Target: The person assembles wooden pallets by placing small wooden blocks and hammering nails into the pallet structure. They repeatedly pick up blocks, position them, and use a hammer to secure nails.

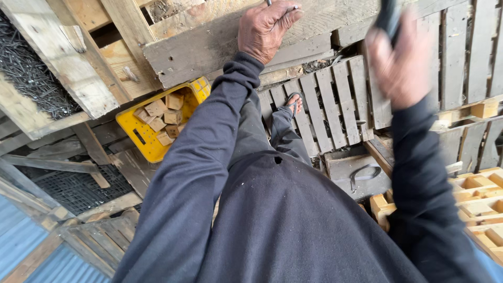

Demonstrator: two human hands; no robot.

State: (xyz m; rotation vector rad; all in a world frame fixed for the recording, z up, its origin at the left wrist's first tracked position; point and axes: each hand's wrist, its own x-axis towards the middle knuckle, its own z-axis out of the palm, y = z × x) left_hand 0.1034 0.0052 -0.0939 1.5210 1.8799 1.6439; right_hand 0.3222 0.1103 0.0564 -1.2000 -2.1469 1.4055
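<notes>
Nail (269,2) pinched upright in the left hand (264,29), whose fingers rest on a weathered grey plank (209,50) at the far side. Right hand (401,65), blurred, is wrapped around a dark tool handle (389,18) raised to the right. A yellow crate (141,137) of wooden blocks (162,118) sits lower left.
</notes>
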